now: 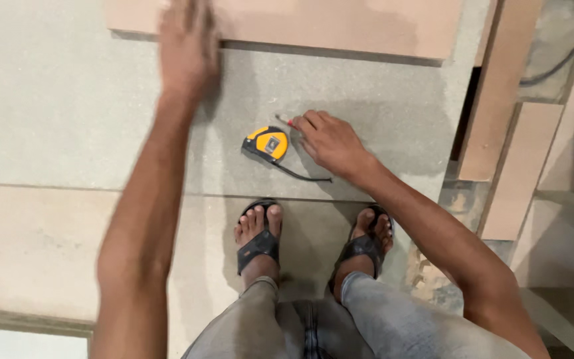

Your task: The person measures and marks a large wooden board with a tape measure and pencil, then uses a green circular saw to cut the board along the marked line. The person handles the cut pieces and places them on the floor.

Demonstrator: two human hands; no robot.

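Surface: a large grey board [68, 100] lay flat underfoot.
On it: a yellow tape measure [267, 143], a tan board [340, 26] at the far edge, two sandalled feet [258, 236].

Background clutter, workshop floor.
Tan boards [506, 86] leaned at right, black cable [559, 63] ran top right, black sandals [258, 244] sat on grey panel [54, 100].

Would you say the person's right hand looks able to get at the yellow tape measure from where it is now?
Probably yes. The right hand rests on the board beside the yellow tape measure, holding a thin pencil-like thing. Nothing lies between them, though that held thing may hinder a full grip.
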